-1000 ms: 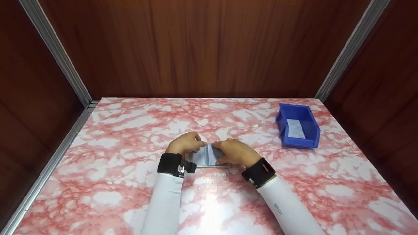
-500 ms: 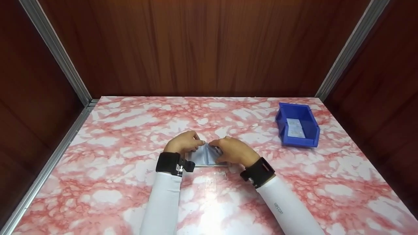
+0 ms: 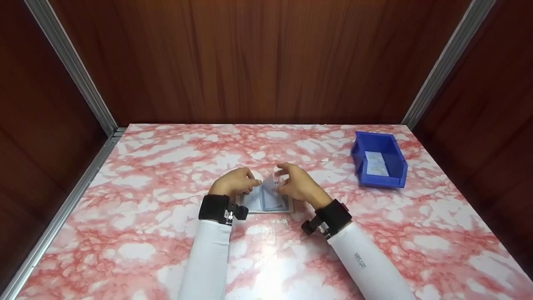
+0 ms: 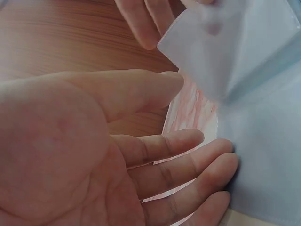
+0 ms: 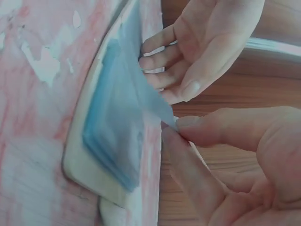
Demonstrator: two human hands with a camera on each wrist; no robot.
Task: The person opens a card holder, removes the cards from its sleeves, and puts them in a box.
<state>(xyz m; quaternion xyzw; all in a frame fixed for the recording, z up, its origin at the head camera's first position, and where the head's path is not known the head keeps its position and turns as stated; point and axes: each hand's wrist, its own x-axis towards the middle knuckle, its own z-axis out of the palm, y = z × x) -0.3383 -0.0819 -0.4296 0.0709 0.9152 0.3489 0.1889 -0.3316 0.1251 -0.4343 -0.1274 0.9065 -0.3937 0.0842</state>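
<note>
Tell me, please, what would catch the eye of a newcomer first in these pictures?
Probably the vivid blue bin, at the far right of the red-and-white marbled tabletop. Then, near the middle, the small open booklet, whose translucent page the right hand pinches.

Brown wood-grain walls [image 3: 258, 62], grey metal corner posts [image 3: 70, 64], red-and-white marbled tabletop [image 3: 145, 183] (glare [image 3: 268, 275] up front)

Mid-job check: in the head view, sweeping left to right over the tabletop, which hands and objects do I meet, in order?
Left hand → open booklet, its visible middle lying between the hands → right hand → blue bin.
</note>
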